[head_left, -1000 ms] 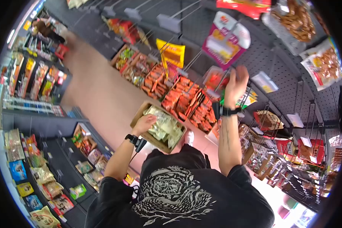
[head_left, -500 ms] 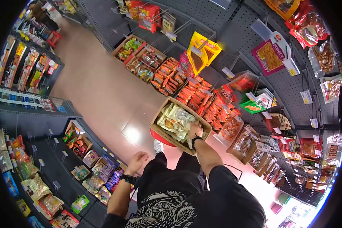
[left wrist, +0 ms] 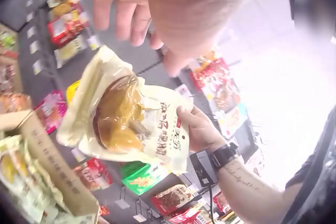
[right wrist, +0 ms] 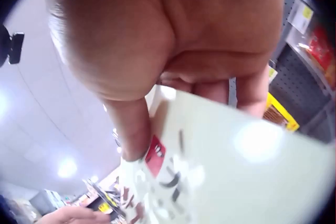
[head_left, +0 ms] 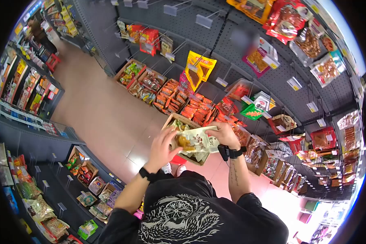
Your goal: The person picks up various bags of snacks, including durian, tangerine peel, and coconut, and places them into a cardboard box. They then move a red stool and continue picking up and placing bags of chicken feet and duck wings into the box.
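A cream food pouch (head_left: 201,139) with red and dark print is held above an open cardboard box (left wrist: 58,163). Its clear window shows yellowish-brown food. My right hand (head_left: 227,136) pinches the printed end, thumb on the front face as the right wrist view (right wrist: 131,129) shows. At the pouch's other end is my left hand (head_left: 162,150), fingers spread and extended. The left wrist view has those fingers (left wrist: 126,22) apart from the pouch. More pouches of the same kind (left wrist: 21,176) lie in the box, partly hidden in the head view by the held one.
Boxes of orange-red snack packets (head_left: 195,110) line the low shelf just beyond. Hooks on the dark pegboard (head_left: 248,44) hold yellow packets (head_left: 200,70), a green packet (head_left: 252,112) and others. Another stocked shelf (head_left: 49,175) stands at left. A red stool (head_left: 53,62) is down the aisle.
My right hand went from the hanging rack down into the box, then came up with a pouch. The left hand left the box, then moved back in beside the pouch.
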